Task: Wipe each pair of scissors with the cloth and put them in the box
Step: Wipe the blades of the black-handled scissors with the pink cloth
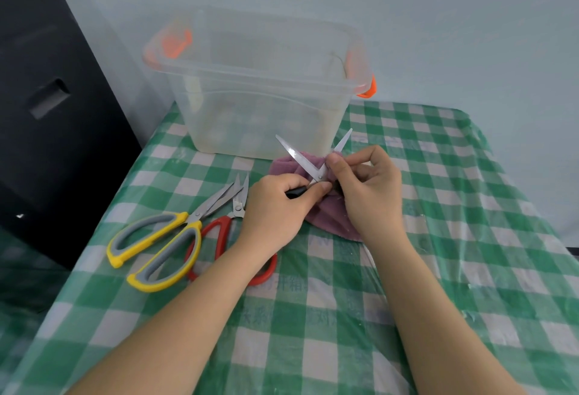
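A black-handled pair of scissors (299,158) is spread wide, its two blades pointing up toward the box. My left hand (275,206) grips its black handle. My right hand (366,187) pinches the purple cloth (326,219) against the right blade near the pivot. The cloth bunches under both hands on the table. A yellow-and-grey pair of scissors (163,244) lies to the left, blades closed. Beside it lies a red-handled pair (219,231), partly under my left forearm. The clear plastic box (257,81) with orange latches stands behind; I see no scissors inside.
The table wears a green-and-white checked plastic cover (438,238). A black chair back (47,128) stands close at the left edge. A pale wall runs behind the box.
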